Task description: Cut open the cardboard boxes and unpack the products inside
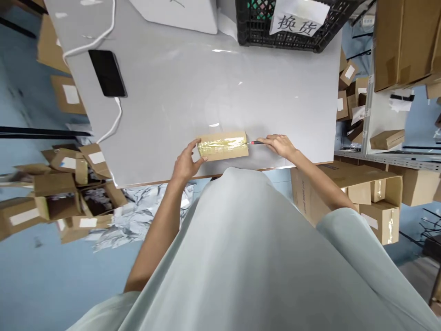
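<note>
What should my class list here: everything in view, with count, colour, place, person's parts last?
Table: one, pale grey, centre
Taped box: one, brown with yellowish tape, table's near edge
Tool: one, red-and-black handle, box's right end
Phone: one, black, table's left
Cable: count unclear, white, at phone
Crate: one, black, table's far right
Sign: one, white, on crate
Cut-off object: one, white, far edge
Cardboard boxes: many, brown, both sides
Crumpled sheeting: count unclear, whitish, lower left
Shelving: count unclear, grey, right
Floor: one, blue, beneath
Shirt: one, pale grey-green, bottom centre
Left grip: one, bare, box's left end
Right grip: one, bare, on tool
</note>
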